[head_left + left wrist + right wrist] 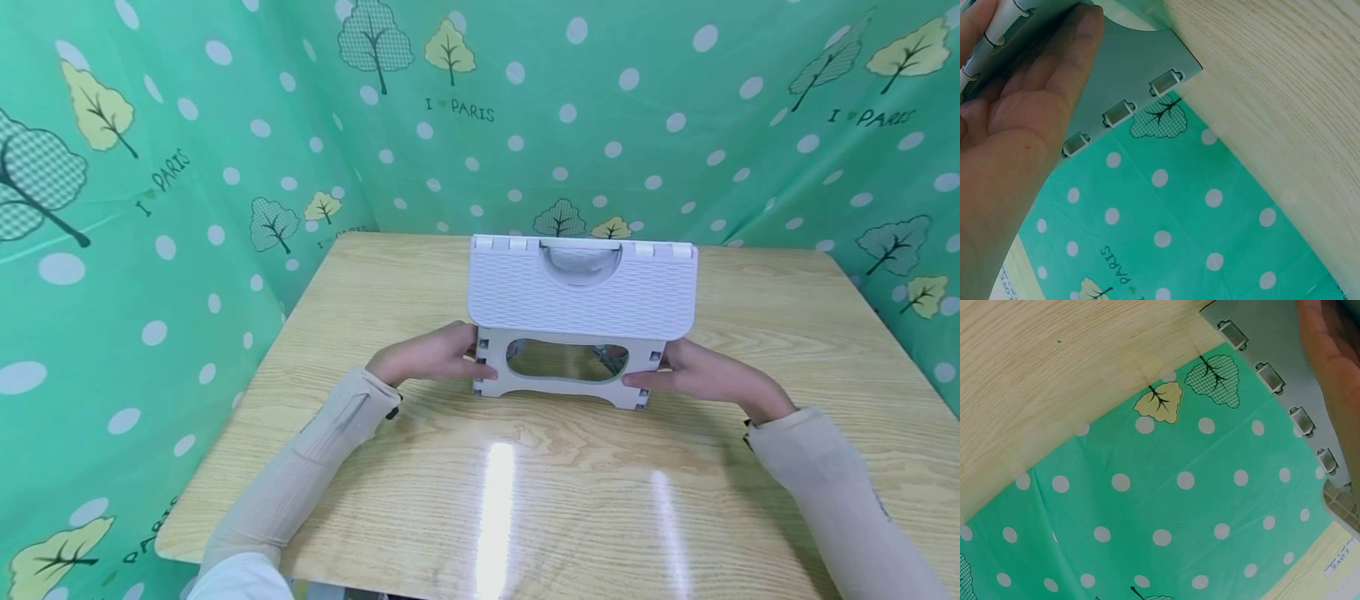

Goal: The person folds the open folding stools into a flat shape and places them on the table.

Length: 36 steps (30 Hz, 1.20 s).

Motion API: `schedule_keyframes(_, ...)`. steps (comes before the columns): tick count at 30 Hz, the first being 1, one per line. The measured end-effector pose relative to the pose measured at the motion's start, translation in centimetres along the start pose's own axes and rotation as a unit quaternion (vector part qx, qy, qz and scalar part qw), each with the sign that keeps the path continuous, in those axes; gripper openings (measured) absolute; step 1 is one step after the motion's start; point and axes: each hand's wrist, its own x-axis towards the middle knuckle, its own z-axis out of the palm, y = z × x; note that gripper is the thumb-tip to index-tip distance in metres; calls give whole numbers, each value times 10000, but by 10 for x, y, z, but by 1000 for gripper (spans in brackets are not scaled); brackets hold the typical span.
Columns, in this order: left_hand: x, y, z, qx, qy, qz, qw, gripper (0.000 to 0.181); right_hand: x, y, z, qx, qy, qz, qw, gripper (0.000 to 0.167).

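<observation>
A pale plastic folding step stool [510, 300] stands on the wooden table, its textured top with the handle cutout facing me. Beneath the top is a leg panel with a wide rounded opening. My left hand [438, 354] grips the left edge of that panel, thumb in front and fingers behind. On the opposite edge my right hand [701, 375] holds on in the same way. In the left wrist view, the left hand's fingers [1075, 62] reach behind a leg panel with hinge slots. Only part of the right hand [1332, 356] shows in the right wrist view, beside the slotted panel [1266, 337].
The wooden table [420, 483] extends around the stool, with bright light reflections near its front edge. A green curtain [517, 150] with white dots and printed trees hangs behind the table and along both sides.
</observation>
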Motion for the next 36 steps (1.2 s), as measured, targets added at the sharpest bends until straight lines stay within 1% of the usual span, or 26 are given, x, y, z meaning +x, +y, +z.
schedule_keyframes(8,0,1,0,51,-1,-14,10000,72,0,-1,0,51,-4,1,10000,92)
schedule_keyframes(19,0,0,0,10,-13,-8,10000,74,0,-1,1,93,-25,15,10000,94)
schedule_keyframes(26,0,-1,0,62,-29,-1,10000,72,0,0,1,59,-27,39,10000,91)
schedule_keyframes(36,0,0,0,89,-53,27,9999,72,0,0,0,106,-37,61,9999,92)
